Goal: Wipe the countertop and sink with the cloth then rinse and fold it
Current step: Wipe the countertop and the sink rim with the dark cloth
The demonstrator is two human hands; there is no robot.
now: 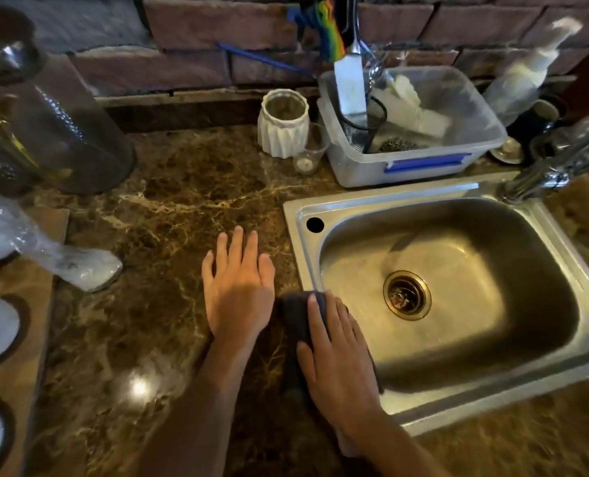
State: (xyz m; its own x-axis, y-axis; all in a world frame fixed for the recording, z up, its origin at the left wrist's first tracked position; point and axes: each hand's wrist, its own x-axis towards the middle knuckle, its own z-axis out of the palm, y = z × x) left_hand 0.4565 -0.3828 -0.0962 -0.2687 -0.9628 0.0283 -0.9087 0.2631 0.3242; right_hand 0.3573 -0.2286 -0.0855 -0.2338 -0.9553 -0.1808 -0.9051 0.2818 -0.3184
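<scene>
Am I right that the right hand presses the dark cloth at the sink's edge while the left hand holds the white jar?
Not quite. The head view shows the left hand resting flat on the countertop, well apart from the white jar. The right hand does press the dark cloth at the sink edge.

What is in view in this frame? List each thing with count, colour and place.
countertop: one, brown marbled, fills the left and front
sink: one, steel, right, basin holds no dishes
drain: one, brass-coloured, basin floor
faucet: one, chrome, behind the sink at right
plastic tub: one, clear with blue clip, behind the sink, holds utensils
ribbed jar: one, white, left of the tub
small glass: one, clear, in front of the jar
cloth: one, dark, on the sink's left rim
left hand: flat on the countertop
right hand: pressing the cloth, fingers straight
</scene>
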